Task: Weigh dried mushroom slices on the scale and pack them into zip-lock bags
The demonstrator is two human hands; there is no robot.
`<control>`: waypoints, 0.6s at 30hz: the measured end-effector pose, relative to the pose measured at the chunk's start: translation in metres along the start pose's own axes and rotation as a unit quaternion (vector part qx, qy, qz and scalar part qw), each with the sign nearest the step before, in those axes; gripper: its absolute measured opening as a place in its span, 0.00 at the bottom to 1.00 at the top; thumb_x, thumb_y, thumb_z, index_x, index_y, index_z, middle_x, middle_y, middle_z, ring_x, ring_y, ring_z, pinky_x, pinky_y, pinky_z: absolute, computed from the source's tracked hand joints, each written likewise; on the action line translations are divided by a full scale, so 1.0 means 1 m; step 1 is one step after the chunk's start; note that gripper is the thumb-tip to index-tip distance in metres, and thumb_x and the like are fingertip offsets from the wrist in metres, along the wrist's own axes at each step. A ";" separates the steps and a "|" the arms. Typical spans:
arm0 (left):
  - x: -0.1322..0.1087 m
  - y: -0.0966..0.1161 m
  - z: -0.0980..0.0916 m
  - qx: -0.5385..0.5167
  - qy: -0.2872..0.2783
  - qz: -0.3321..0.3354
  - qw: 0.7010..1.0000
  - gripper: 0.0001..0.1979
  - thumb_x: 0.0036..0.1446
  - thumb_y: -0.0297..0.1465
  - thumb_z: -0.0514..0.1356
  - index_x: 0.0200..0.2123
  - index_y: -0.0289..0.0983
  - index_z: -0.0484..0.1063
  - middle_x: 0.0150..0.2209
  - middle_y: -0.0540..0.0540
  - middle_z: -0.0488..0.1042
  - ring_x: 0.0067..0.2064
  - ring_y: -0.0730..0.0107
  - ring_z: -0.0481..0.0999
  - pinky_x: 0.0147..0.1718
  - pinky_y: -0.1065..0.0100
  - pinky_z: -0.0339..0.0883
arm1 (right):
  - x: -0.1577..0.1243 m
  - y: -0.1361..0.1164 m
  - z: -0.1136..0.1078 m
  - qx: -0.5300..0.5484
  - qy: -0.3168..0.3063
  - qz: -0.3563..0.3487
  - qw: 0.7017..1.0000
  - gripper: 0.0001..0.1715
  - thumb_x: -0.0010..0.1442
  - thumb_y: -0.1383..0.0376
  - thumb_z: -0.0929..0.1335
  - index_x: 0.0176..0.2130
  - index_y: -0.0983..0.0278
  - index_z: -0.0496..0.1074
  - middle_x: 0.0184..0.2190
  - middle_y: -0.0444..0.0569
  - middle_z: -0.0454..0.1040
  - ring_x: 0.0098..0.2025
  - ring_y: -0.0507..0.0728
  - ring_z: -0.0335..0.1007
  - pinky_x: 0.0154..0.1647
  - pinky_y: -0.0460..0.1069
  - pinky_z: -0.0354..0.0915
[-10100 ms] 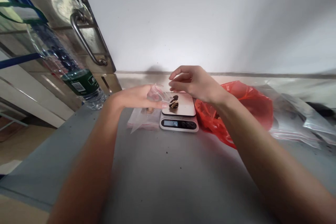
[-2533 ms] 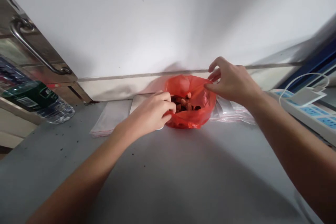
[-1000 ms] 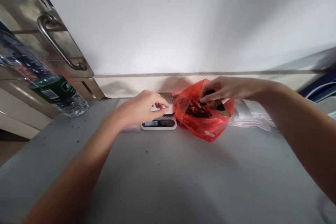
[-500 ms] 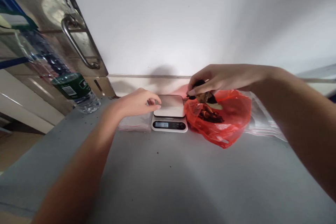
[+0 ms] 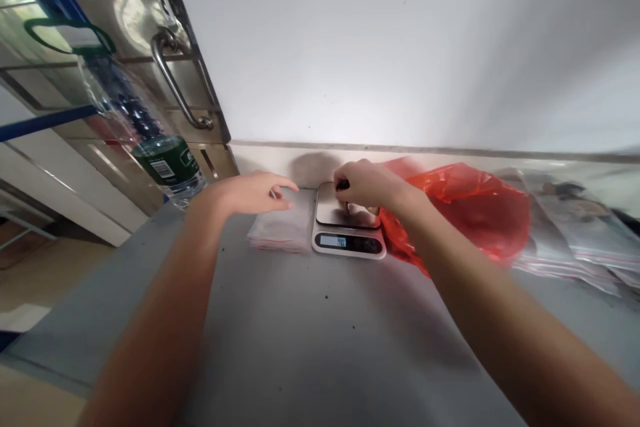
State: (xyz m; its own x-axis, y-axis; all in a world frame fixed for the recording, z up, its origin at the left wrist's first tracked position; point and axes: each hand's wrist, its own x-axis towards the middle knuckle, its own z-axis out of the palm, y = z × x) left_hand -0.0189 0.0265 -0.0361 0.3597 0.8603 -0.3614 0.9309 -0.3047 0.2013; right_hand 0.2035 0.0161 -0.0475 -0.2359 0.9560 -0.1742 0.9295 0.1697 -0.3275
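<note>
My right hand (image 5: 364,183) largely covers the dark material (image 5: 343,185) it holds; my right forearm (image 5: 470,280) obscures part of the red bag (image 5: 493,213). Scale display (image 5: 333,241) digits: too blurred to read.

Grey and white dominate; red stands out

Table (image 5: 280,353) plain grey, scattered dark specks. Scale (image 5: 345,229) white; pan (image 5: 327,207) silvery, dark-edged; control panel (image 5: 363,244) black; display (image 5: 333,241) pale blue, dark digits. Held piece (image 5: 343,185) near-black. Plastic bag (image 5: 485,210) translucent red. Bag stack (image 5: 285,230) whitish, reddish-pink line along the edge; far-side bags (image 5: 565,240) clear, same reddish lines. Bottle (image 5: 123,103) clear, label (image 5: 173,161) green with black-and-white barcode, handle (image 5: 100,47) green. Wall (image 5: 375,47) white. Bar (image 5: 50,121) blue. Floor (image 5: 65,257) tan.
</note>
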 end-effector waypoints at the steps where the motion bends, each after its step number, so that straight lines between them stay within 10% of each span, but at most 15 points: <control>1: -0.001 0.001 0.000 -0.003 -0.002 -0.004 1.000 0.32 0.66 0.43 0.58 0.72 0.46 0.67 0.65 0.41 0.77 0.60 0.51 0.79 0.52 0.63 0.71 | 0.000 0.000 0.003 -0.011 0.004 -0.004 1.000 0.12 0.58 0.75 0.68 0.36 0.62 0.79 0.32 0.52 0.83 0.25 0.56 0.73 0.29 0.51 0.65; 18: -0.001 0.011 0.004 0.007 -0.019 0.019 1.000 0.33 0.66 0.44 0.58 0.72 0.47 0.66 0.66 0.40 0.76 0.60 0.49 0.79 0.50 0.62 0.71 | -0.001 0.012 0.020 -0.034 0.059 -0.028 0.997 0.13 0.63 0.68 0.68 0.43 0.63 0.83 0.34 0.56 0.83 0.35 0.61 0.77 0.31 0.50 0.61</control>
State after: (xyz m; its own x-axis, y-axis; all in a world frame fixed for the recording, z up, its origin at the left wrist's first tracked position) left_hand -0.0083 0.0205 -0.0370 0.3959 0.8324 -0.3877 0.9176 -0.3423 0.2021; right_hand 0.2089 0.0125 -0.0696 -0.2566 0.9655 -0.0453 0.9340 0.2356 -0.2687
